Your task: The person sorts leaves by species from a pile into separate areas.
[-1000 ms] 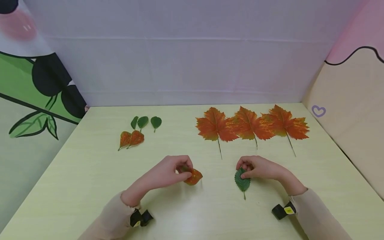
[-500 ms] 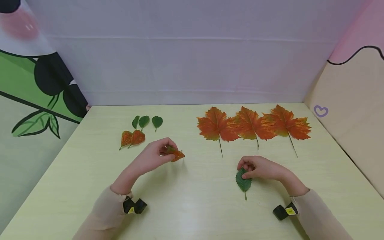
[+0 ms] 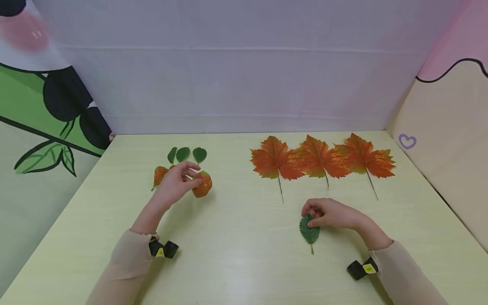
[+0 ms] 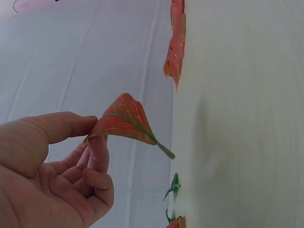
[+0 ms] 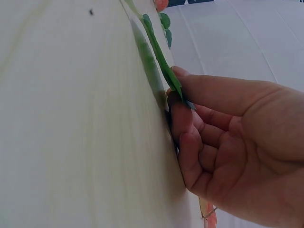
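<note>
Between thumb and fingers, my left hand [image 3: 176,184] pinches an orange-red leaf [image 3: 202,184] above the table at the left. In the left wrist view this leaf [image 4: 126,118] has a green stalk pointing away from the fingertips. Two other orange leaves [image 3: 160,174] lie beside and partly behind that hand. Just beyond it are three small green leaves [image 3: 183,154]. My right hand [image 3: 333,213] pinches a larger green leaf [image 3: 309,228] by its upper end, low over the table with the stalk toward me. The right wrist view shows that green leaf [image 5: 159,54] edge-on.
Three orange maple leaves [image 3: 320,159] with thin stems lie overlapping in a row at the back right of the pale table [image 3: 244,262]. A light cloth backdrop [image 3: 244,84] rises at the table's far edge, with printed panels on both sides.
My left hand has carried the orange leaf away from me and to the left, close to the small leaves there. My right hand has stayed in place with the green leaf.
</note>
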`<state>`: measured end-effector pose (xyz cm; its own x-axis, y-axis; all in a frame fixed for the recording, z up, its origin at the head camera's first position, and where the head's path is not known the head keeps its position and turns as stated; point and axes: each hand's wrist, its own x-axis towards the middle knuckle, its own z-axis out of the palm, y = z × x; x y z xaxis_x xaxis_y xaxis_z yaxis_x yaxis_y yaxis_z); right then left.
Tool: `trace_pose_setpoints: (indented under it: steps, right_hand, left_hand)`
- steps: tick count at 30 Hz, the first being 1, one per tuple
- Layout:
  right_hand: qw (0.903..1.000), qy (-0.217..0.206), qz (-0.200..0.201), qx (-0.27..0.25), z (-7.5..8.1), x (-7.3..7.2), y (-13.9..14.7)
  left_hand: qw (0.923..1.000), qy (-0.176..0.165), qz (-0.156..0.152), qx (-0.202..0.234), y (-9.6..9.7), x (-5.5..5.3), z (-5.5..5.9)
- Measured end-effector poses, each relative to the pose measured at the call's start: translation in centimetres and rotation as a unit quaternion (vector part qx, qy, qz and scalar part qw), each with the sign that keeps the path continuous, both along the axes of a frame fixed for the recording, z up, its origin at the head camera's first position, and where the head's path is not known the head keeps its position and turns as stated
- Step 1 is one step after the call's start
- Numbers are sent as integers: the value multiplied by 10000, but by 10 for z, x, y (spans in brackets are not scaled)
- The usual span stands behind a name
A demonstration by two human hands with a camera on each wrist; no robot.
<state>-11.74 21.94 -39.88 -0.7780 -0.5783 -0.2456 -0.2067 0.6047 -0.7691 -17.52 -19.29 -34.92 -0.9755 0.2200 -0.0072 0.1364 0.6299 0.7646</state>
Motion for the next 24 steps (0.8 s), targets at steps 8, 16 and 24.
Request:
trace_pose_setpoints:
  steps: [8,16,24]
  right_hand:
    - [10000,36,-15,3,0,1,0]
    - [9999,97,23,33,1,0,-2]
    - [9999,158,44,-45,8,4,-5]
  left_hand:
    - [9919,413,552,-1063,-9,-17,-7]
    - [9766,588,687,-1949,-13,-26,-12]
    - [9652,471,801,-2446,-12,-36,-13]
